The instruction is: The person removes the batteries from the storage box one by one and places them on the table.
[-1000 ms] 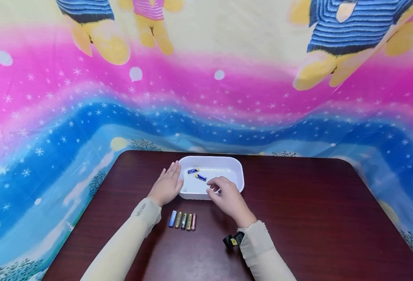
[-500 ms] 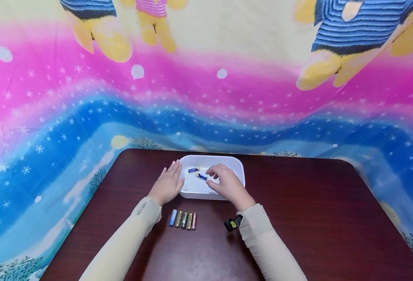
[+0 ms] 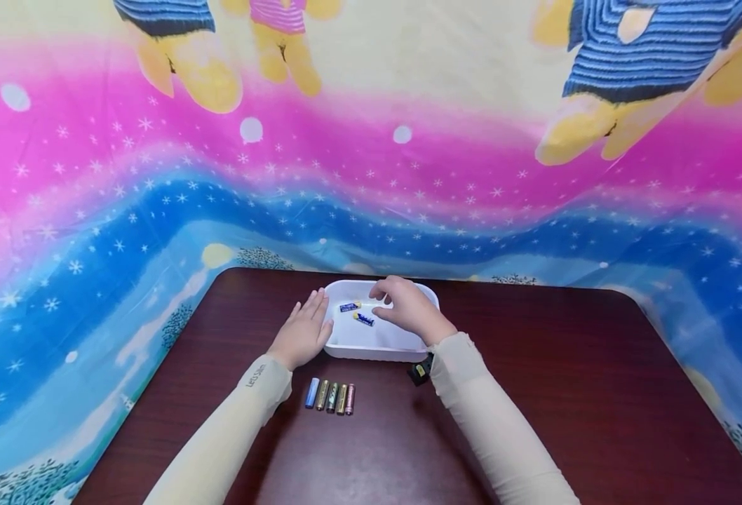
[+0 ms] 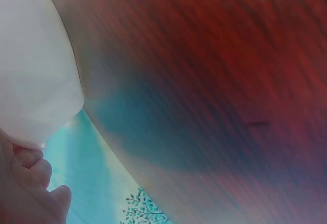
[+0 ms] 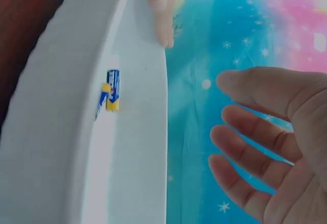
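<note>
A white plastic tray [image 3: 376, 353] stands near the far edge of the table. Inside lie two blue batteries with yellow ends, one battery [image 3: 349, 307] slightly behind the other battery [image 3: 364, 320]. My left hand [image 3: 300, 335] rests along the tray's left side, its fingers straight. Over the right part of the tray hovers my right hand [image 3: 412, 308], fingers loosely bent and apart. The right wrist view shows nothing between the right thumb and fingers [image 5: 250, 168], with the batteries lower in the tray.
Several batteries [image 3: 331, 398] in different colours stand side by side in a row on the dark wooden table [image 3: 567, 393], in front of the tray. A black device [image 3: 419, 370] sits at the right wrist. A printed cloth [image 3: 371, 175] hangs behind the table.
My right hand has moved forward over the tray, from near its front rim toward the back. The left hand stays at the tray's side, and the batteries lie as before.
</note>
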### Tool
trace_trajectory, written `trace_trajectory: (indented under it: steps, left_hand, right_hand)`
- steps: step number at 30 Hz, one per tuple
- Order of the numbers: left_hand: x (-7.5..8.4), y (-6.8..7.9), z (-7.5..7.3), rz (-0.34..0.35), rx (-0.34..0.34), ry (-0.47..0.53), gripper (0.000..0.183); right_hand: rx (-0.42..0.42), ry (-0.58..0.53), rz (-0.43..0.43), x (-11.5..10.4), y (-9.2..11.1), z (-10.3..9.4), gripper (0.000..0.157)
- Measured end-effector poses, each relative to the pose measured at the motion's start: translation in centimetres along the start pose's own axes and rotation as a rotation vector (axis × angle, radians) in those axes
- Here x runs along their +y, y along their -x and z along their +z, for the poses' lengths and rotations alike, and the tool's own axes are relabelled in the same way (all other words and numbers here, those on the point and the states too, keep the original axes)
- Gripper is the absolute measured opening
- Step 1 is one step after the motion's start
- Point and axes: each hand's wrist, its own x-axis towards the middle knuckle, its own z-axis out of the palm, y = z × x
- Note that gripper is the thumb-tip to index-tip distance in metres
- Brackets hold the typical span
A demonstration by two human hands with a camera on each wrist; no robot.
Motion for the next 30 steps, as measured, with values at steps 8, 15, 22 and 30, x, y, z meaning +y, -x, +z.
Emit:
trace_trajectory:
  steps: [8, 15, 22, 30]
  left_hand:
    - [0.1, 0.1, -0.4, -0.018, 0.004, 0.008, 0.059]
    - [0.4, 0.1, -0.3, -0.015, -0.009, 0.014, 0.058]
    - [0.7, -0.3, 0.1, 0.003, 0.013, 0.013, 0.058]
    - [0.5, 0.2, 0.3, 0.002, 0.030, 0.015, 0.058]
  right_hand:
    - [-0.121, 0.005, -0.055, 0.4, -1.9, -0.3, 0.020]
    - [-0.193, 0.084, -0.091, 0.9, -3.1, -0.1, 0.022]
    - [-0.250, 0.187, -0.095, 2.0, -3.9, 0.0, 0.025]
    - [-0.313, 0.268, -0.106, 2.3, -4.5, 0.6, 0.030]
